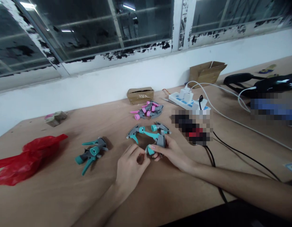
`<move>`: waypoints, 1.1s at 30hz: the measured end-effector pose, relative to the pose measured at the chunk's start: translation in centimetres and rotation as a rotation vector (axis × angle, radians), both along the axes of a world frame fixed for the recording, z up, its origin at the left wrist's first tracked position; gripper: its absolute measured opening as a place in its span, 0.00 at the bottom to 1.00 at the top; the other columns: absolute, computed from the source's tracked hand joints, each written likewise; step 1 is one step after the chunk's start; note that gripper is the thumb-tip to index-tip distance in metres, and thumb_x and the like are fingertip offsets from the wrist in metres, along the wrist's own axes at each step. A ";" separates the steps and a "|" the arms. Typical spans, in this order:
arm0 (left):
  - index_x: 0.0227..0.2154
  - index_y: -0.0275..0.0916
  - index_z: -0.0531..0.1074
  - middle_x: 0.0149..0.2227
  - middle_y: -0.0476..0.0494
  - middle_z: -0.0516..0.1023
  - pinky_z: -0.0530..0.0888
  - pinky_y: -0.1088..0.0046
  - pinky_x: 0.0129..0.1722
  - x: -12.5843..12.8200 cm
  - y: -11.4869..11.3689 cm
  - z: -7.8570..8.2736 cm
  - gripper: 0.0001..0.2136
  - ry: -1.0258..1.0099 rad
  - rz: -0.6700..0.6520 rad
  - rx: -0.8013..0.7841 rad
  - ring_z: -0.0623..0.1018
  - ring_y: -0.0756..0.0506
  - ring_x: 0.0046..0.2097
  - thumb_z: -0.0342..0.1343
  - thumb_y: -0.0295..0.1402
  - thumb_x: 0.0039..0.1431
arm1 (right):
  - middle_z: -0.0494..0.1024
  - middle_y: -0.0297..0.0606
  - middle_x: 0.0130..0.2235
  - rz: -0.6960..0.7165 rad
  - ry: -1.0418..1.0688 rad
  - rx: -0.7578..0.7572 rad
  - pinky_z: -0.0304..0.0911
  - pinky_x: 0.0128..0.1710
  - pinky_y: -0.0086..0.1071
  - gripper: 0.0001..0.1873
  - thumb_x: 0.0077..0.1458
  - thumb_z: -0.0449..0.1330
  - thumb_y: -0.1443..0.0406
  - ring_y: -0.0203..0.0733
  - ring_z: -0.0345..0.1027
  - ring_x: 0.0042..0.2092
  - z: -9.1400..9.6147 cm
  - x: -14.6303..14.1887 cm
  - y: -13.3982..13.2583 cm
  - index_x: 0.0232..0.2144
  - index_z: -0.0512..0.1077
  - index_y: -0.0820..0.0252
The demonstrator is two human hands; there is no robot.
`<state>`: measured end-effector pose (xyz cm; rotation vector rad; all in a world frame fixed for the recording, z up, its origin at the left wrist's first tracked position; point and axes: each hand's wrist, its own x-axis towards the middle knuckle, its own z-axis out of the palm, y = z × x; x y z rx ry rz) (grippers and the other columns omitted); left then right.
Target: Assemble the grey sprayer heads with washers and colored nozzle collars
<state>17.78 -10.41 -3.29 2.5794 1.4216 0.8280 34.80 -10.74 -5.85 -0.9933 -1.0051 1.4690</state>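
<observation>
Teal-and-grey, the plastic trigger sprayer (160,141) is held in the fingers of the right hand (172,153) above the brown desk (61,201); likely light and stiff, it suits a hold round its body. The left hand (131,164) pinches narrowly just left; I cannot tell on what.

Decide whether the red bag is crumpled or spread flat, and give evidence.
Crumpled: the red bag lies bunched up, with creases across it.

Cool, soft light; at least 3 streaks (129,7), probably reflected lamps, glare in the dark window panes (89,28). Faint shadows lie on the table (53,198); 2 patches (193,129) are pixelated; the upper-right corner darkens.
</observation>
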 end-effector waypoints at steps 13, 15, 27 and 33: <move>0.26 0.39 0.66 0.29 0.50 0.68 0.68 0.74 0.30 -0.4 0.2 0.4 0.08 -0.225 -0.073 -0.270 0.71 0.49 0.31 0.47 0.30 0.59 | 0.75 0.36 0.30 0.097 0.027 -0.067 0.73 0.28 0.33 0.19 0.43 0.67 0.58 0.37 0.72 0.28 0.7 1.0 0.4 0.35 0.66 0.61; 0.25 0.39 0.66 0.33 0.49 0.69 0.68 0.74 0.32 -0.2 -0.1 0.5 0.06 -0.247 -0.117 -0.283 0.71 0.49 0.34 0.48 0.28 0.57 | 0.75 0.36 0.32 0.116 0.034 -0.066 0.73 0.30 0.34 0.19 0.44 0.66 0.58 0.37 0.72 0.31 0.8 0.9 0.2 0.36 0.66 0.60; 0.24 0.38 0.68 0.28 0.49 0.74 0.70 0.74 0.30 -0.3 -0.1 -0.2 0.04 -0.320 -0.076 -0.393 0.74 0.49 0.30 0.51 0.29 0.53 | 0.73 0.35 0.36 0.121 -0.063 0.044 0.72 0.34 0.35 0.24 0.41 0.67 0.59 0.40 0.71 0.36 -0.5 0.6 0.2 0.40 0.64 0.58; 0.31 0.40 0.66 0.30 0.50 0.75 0.74 0.73 0.32 -0.3 0.4 -1.4 0.05 -0.522 -0.042 -0.492 0.76 0.48 0.34 0.55 0.28 0.50 | 0.74 0.38 0.40 0.084 -0.277 0.223 0.65 0.44 0.41 0.25 0.42 0.67 0.58 0.44 0.68 0.42 -1.7 0.5 0.1 0.42 0.65 0.57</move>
